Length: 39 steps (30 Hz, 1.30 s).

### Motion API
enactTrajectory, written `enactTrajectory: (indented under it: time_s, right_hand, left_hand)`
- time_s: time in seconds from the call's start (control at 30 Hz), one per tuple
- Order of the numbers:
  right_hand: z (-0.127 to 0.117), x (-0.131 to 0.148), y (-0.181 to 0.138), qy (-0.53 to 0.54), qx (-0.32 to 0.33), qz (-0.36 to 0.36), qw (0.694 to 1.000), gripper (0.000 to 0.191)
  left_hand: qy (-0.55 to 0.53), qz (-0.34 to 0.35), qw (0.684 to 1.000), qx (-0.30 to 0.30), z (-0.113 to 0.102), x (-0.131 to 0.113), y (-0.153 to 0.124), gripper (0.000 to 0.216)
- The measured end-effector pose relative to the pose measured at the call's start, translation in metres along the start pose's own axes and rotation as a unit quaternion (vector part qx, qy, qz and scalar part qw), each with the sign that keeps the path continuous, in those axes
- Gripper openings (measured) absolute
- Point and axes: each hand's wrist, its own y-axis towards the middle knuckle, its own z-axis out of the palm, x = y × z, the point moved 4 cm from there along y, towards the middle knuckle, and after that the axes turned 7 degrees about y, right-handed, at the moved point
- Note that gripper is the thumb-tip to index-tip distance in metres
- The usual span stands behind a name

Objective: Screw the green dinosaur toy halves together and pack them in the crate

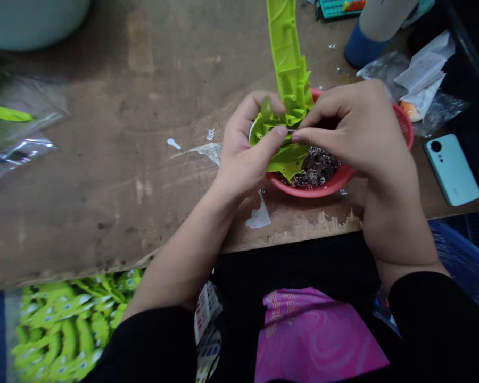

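My left hand (pixel 250 139) is closed around a lime-green plastic shell half (pixel 286 58), its ribbed inner side facing up. The long arm of the shell points away from me. My right hand (pixel 353 125) pinches a thin metal pin (pixel 292 130) against the inside of the shell, close to my left thumb. Under both hands stands a red bowl (pixel 331 187) with many small dark and shiny metal parts (pixel 317 167) in it. My right hand covers part of the bowl, and the pin's far end is hard to make out.
A pale green phone (pixel 453 169) lies at the right, near crumpled plastic wrap (pixel 443 109) and a blue-and-white cup (pixel 367 37). Clear bags (pixel 19 127) lie at the left. Below the table edge is a bin of green parts (pixel 72 324); a blue crate (pixel 463 255) is at the right.
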Motion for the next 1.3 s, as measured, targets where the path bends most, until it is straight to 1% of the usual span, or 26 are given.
enactTrajectory:
  time_s: [0.07,0.1,0.13,0.23,0.33,0.43,0.5,0.57,0.63,0.7,0.8,0.9,0.97,1.07,1.13,1.2,1.3]
  right_hand:
    - [-0.003,-0.002,0.0,0.028,-0.014,0.03,0.999,0.013]
    - [-0.005,-0.003,0.001,0.04,-0.019,0.04,0.998,0.015]
    - [-0.006,-0.006,0.002,0.048,-0.024,0.047,0.997,0.02]
    - [-0.01,-0.014,0.005,0.054,-0.035,0.065,0.996,0.043]
    - [-0.009,-0.019,0.007,0.039,-0.033,0.099,0.994,0.054]
    - [-0.006,-0.015,0.005,0.024,-0.06,0.113,0.991,0.052]
    - [-0.004,-0.01,0.003,0.033,-0.086,0.093,0.991,0.049]
    - [-0.002,-0.01,0.002,0.046,-0.095,0.078,0.991,0.05]
    - [-0.002,-0.015,0.003,0.064,-0.081,0.082,0.991,0.052]
    - [-0.004,-0.024,0.005,0.093,-0.048,0.089,0.991,0.053]
    - [-0.011,-0.033,0.007,0.129,-0.001,0.087,0.988,0.045]
    - [-0.013,-0.03,0.007,0.151,0.007,0.071,0.986,0.039]
    - [-0.006,-0.021,0.006,0.165,0.008,0.052,0.985,0.038]
    - [0.011,-0.007,0.002,0.177,0.009,0.026,0.984,0.042]
    - [0.023,-0.001,0.0,0.183,0.019,0.026,0.983,0.044]
    - [0.032,0.002,-0.002,0.191,0.024,0.031,0.981,0.044]
    - [0.036,0.006,-0.005,0.18,-0.007,0.027,0.983,0.049]
  left_hand:
    - [-0.013,0.002,1.0,-0.008,0.0,-0.001,0.0,0.032]
    - [-0.019,0.001,1.0,-0.008,0.001,-0.002,-0.001,0.032]
    - [-0.021,-0.003,1.0,-0.007,0.002,-0.003,-0.002,0.031]
    - [-0.019,-0.004,1.0,-0.001,0.004,-0.007,-0.004,0.035]
    - [-0.013,-0.001,1.0,-0.016,0.004,-0.005,-0.004,0.035]
    - [-0.015,-0.03,0.999,-0.015,0.004,0.005,0.0,0.034]
    - [-0.033,-0.037,0.999,-0.005,0.004,0.01,0.003,0.035]
    - [-0.055,-0.026,0.998,0.001,0.003,0.011,0.005,0.037]
    - [-0.061,-0.014,0.998,-0.002,0.002,0.01,0.006,0.038]
    - [-0.054,-0.01,0.998,-0.012,0.002,0.008,0.006,0.037]
    - [-0.059,-0.001,0.998,-0.021,0.003,0.006,0.006,0.038]
    - [-0.075,0.028,0.997,-0.024,0.004,0.004,0.006,0.041]
    - [-0.075,0.052,0.995,-0.042,0.003,0.004,0.006,0.038]
    - [-0.019,0.054,0.996,-0.075,-0.003,0.006,0.008,0.029]
    - [0.031,0.044,0.996,-0.075,-0.006,0.007,0.009,0.027]
    - [0.052,0.044,0.996,-0.061,-0.007,0.007,0.009,0.028]
    - [0.051,0.053,0.994,-0.078,-0.008,0.004,0.005,0.026]
